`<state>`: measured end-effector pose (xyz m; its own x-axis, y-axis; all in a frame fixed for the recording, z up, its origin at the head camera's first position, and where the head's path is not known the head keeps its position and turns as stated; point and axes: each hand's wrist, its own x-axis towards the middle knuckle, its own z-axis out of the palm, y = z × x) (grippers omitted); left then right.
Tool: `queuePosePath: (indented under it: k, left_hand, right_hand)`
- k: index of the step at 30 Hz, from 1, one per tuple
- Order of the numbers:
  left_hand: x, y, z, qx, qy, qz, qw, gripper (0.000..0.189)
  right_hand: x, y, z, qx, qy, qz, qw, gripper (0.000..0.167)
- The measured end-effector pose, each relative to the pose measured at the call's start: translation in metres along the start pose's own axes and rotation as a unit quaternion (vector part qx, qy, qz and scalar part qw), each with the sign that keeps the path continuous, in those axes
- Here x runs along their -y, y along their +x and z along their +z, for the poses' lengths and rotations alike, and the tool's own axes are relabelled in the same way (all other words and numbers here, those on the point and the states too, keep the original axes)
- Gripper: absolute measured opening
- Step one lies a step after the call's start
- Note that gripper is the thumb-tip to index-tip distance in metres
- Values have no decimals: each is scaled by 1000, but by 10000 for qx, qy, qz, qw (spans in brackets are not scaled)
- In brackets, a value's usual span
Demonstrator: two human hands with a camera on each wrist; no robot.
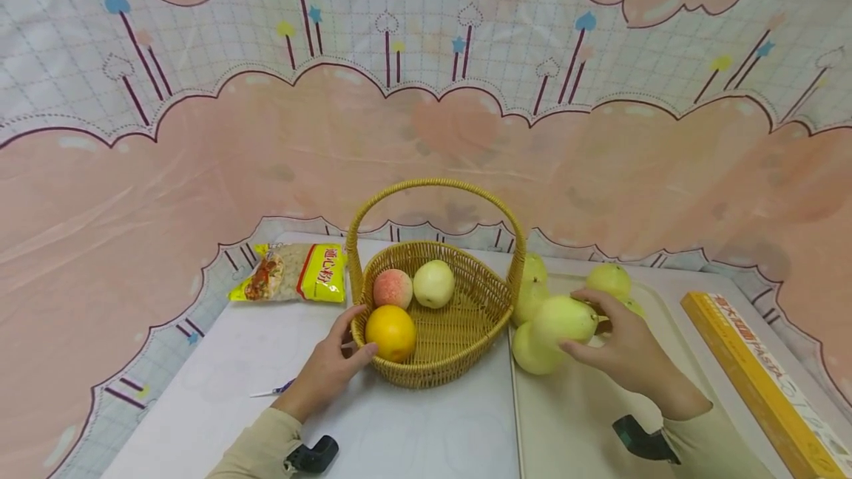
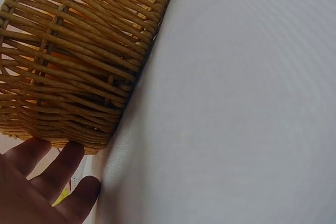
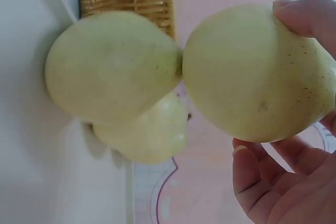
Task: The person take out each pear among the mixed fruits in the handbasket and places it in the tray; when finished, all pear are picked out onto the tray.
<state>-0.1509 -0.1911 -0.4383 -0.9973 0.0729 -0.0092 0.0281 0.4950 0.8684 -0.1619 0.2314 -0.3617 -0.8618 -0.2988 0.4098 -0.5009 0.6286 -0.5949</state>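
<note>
A pale yellow-green pear (image 1: 564, 321) is held by my right hand (image 1: 626, 350), thumb on one side and fingers on the other, above the tray. Just below it sits another pear (image 1: 532, 353), also visible in the right wrist view as a pear (image 3: 110, 66) close to the held one. My left hand (image 1: 333, 361) rests at the left end of a wicker basket (image 1: 459, 368). In the left wrist view its fingertips touch the woven wall. Inside the basket lie an orange (image 1: 390, 333), a peach (image 1: 393, 289) and a round pale-green fruit (image 1: 434, 284).
Several more pears, among them a far one (image 1: 609, 279), sit on the cream tray (image 1: 566, 435). A yellow pasta box (image 1: 765, 383) lies right of it. A macaroni bag (image 1: 293, 272) lies left of the basket, whose tall handle (image 1: 435, 182) arches upward. A thin purple-and-white object (image 1: 274, 391) lies by my left wrist.
</note>
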Motion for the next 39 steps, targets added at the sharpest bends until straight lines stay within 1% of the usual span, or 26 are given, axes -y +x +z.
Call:
queuePosePath:
  k: [6,12,17,24,33,39]
  left_hand:
    - [0,-1,0,-18,-21,39,10000,69]
    - [-1,-1,0,-1,-23,27,10000,69]
    - [-1,-1,0,12,16,-2,10000,70]
    - [0,-1,0,2,5,49,10000,69]
    - [0,-2,1,-15,-64,86,9999,68]
    - [1,-1,1,-43,-51,135,9999,67]
  right_hand:
    - [-10,-6,-4,-201,-68,120,9997,63]
    - [-19,-14,-11,-266,-287,348,9986,64]
    - [-31,-19,-16,-336,-443,442,9975,64]
    - [-41,-29,-23,-179,-667,881,9937,66]
    - [-53,-45,-28,-59,-740,1177,9903,66]
    - [-60,-48,-33,162,-780,1387,9871,67]
